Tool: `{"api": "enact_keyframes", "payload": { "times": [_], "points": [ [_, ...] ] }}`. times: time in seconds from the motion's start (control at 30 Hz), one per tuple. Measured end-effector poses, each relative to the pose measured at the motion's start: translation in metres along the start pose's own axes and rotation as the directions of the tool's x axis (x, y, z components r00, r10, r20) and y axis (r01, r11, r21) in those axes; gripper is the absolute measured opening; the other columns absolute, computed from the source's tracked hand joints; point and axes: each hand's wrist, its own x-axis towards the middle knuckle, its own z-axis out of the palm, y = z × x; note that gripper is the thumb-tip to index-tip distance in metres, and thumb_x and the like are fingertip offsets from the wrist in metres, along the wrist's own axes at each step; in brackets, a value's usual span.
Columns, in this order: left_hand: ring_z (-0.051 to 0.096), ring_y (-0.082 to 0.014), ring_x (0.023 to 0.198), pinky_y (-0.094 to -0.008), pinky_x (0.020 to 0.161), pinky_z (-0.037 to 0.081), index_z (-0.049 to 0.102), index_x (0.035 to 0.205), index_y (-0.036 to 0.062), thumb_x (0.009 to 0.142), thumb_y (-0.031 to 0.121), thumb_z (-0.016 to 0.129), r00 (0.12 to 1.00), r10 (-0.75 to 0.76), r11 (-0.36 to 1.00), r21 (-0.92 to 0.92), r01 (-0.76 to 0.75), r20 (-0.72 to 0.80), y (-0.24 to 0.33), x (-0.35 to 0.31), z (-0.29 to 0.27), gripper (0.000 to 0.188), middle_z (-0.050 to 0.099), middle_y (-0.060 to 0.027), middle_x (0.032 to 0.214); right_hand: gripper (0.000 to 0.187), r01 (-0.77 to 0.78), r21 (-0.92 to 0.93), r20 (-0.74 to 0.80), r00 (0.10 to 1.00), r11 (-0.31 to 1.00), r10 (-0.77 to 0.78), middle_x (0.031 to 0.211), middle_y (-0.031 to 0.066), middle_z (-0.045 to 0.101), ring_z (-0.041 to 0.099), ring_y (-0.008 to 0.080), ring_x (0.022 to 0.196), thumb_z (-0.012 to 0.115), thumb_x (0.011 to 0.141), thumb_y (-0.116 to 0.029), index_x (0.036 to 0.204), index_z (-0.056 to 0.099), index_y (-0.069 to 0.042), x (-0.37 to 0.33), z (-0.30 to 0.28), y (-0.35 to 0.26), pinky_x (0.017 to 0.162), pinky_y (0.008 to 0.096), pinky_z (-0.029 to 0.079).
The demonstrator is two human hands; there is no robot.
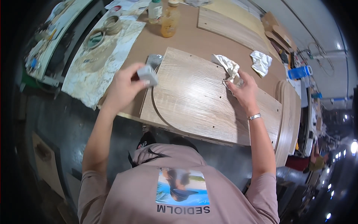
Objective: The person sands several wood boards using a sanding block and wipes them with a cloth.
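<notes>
A grey, box-shaped block [147,75] is pinched in my left hand [126,84], over the left end of a wood-grain panel [186,89]. The block is slightly blurred, so its exact kind is unclear. Fingers of my right hand [244,89] close on a crumpled white cloth [226,66] resting on the panel's far right part. Small dark holes dot the panel, and a thin dark strip [158,110] curves along its near left side. Just beyond my left hand, a grey piece [154,59] lies beside the panel's left edge.
Two bottles [170,22] stand at the back. Another wood-grain panel [231,30] lies far right, with a second white cloth [261,62] nearer. A stained white sheet [100,56] carries rolls of tape or cord at left. Curved-edge panels [289,115] stand at the right.
</notes>
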Motion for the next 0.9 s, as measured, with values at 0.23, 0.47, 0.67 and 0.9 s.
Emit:
{"api": "enact_keyframes", "payload": {
  "times": [0.23, 0.47, 0.67, 0.9],
  "points": [
    [0.068, -0.015, 0.086, -0.0299, 0.077, 0.054, 0.063, 0.113, -0.0019, 0.083, -0.002, 0.066, 0.989, -0.096, 0.991, 0.081, 0.105, -0.11, 0.028, -0.047, 0.025, 0.03, 0.07, -0.0114, 0.092, 0.048, 0.12, -0.026, -0.103, 0.987, 0.992, -0.123, 0.102, 0.0116, 0.069, 0.062, 0.0326, 0.095, 0.082, 0.072, -0.029, 0.112, 0.069, -0.005, -0.008, 0.006, 0.001, 0.082, 0.0429, 0.051],
    [0.065, -0.012, 0.091, -0.027, 0.082, 0.053, 0.061, 0.116, -0.0043, 0.084, -0.007, 0.066, 0.962, -0.108, 0.987, -0.145, 0.073, -0.252, 0.029, -0.091, 0.039, 0.033, 0.068, -0.0062, 0.1, 0.044, 0.154, -0.082, -0.203, 0.965, 0.985, -0.168, 0.103, 0.0093, 0.07, 0.062, 0.0309, 0.093, 0.08, 0.074, -0.028, 0.111, 0.069, -0.007, -0.017, 0.005, 0.002, 0.08, 0.0415, 0.052],
    [0.07, -0.0208, 0.08, -0.0336, 0.074, 0.054, 0.061, 0.113, -0.003, 0.085, 0.005, 0.07, 0.919, 0.013, 0.992, 0.121, 0.038, -0.393, 0.032, -0.089, 0.078, 0.031, 0.071, -0.015, 0.09, 0.041, 0.353, -0.011, -0.256, 0.904, 0.936, -0.343, 0.11, 0.0138, 0.069, 0.063, 0.0333, 0.099, 0.079, 0.076, -0.021, 0.112, 0.068, -0.004, -0.034, -0.005, 0.035, 0.086, 0.042, 0.052],
    [0.071, -0.0226, 0.078, -0.0342, 0.069, 0.055, 0.062, 0.106, -0.0022, 0.079, 0.005, 0.078, 0.884, 0.129, 0.991, 0.095, -0.096, -0.45, 0.038, -0.15, 0.121, 0.032, 0.071, -0.016, 0.088, 0.036, 0.203, -0.128, -0.239, 0.944, 0.971, -0.229, 0.112, 0.0143, 0.068, 0.063, 0.0343, 0.103, 0.074, 0.078, -0.017, 0.111, 0.068, -0.003, -0.079, -0.032, 0.067, 0.088, 0.0426, 0.052]
  ]
}}
